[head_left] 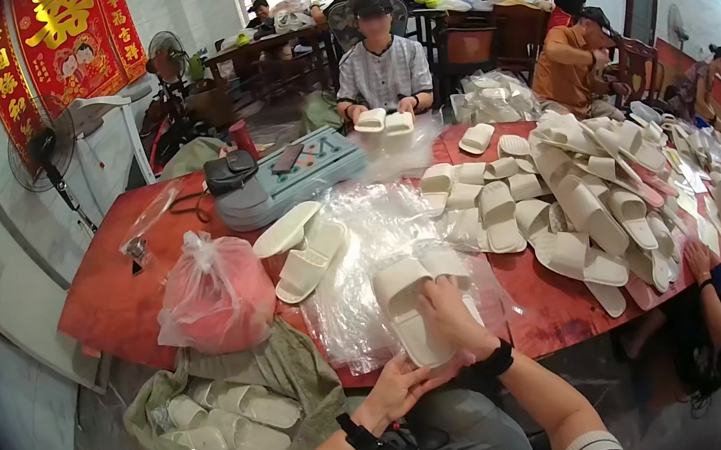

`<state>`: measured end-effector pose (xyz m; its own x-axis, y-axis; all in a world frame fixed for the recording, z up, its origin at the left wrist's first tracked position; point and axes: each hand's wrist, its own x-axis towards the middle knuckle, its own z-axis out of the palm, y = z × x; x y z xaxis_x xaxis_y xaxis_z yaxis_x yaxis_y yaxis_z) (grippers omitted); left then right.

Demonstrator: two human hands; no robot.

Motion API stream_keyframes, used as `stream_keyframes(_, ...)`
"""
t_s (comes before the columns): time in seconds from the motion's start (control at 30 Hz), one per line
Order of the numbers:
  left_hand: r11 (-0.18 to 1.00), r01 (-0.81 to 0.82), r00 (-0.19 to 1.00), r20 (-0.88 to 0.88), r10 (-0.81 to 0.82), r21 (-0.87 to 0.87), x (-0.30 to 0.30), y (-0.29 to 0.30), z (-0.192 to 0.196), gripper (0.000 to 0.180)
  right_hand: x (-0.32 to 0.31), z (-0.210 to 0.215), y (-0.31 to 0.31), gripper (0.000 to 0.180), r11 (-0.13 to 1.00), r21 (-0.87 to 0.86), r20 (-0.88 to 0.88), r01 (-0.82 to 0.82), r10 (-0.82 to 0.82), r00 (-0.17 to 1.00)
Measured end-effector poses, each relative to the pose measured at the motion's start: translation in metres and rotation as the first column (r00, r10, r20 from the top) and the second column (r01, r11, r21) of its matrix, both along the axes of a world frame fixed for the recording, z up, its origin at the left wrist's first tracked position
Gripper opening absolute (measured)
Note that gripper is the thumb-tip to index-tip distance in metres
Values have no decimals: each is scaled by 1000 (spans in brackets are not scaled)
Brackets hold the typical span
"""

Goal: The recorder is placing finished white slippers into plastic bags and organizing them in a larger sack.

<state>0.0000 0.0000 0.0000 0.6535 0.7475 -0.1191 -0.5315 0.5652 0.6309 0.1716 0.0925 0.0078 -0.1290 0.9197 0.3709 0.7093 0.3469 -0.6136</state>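
My left hand (399, 385) grips the heel end of a cream slide slipper (405, 308) that lies at the near edge of the red table (105, 296). My right hand (452, 316) rests over the same slipper and a second one (445, 264) beside it. Both slippers sit on a heap of clear plastic bags (356, 254). Another pair of cream slippers (303, 249) lies just beyond, to the left.
A big pile of cream slippers (585, 197) covers the table's right half. A knotted plastic bag (215, 297) stands at left, above a sack of slippers (222, 424) on the floor. A person opposite holds two slippers (383, 119). Other people sit at right.
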Motion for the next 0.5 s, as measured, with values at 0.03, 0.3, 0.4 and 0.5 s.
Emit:
stream_keyframes(0.03, 1000, 29, 998, -53, -30, -8, -2, -3, -7, 63, -2, 1, 2, 25, 1000, 9, 27, 26, -26, 999)
stream_keyframes(0.3, 988, 121, 993, 3, -122, -95, -10, -16, -15, 61, -12, -18, 55, 23, 983, 82, 152, 165, -176, 973)
stream_keyframes(0.4, 996, 70, 987, -142, -77, -60, -11, -8, -14, 52, -22, -21, 64, 26, 992, 60, 229, 112, -123, 966)
stream_keyframes(0.5, 976, -112, 919, -394, 30, -187, -11, 2, -34, 38, -20, -36, 67, 33, 998, 27, 219, 63, -67, 973)
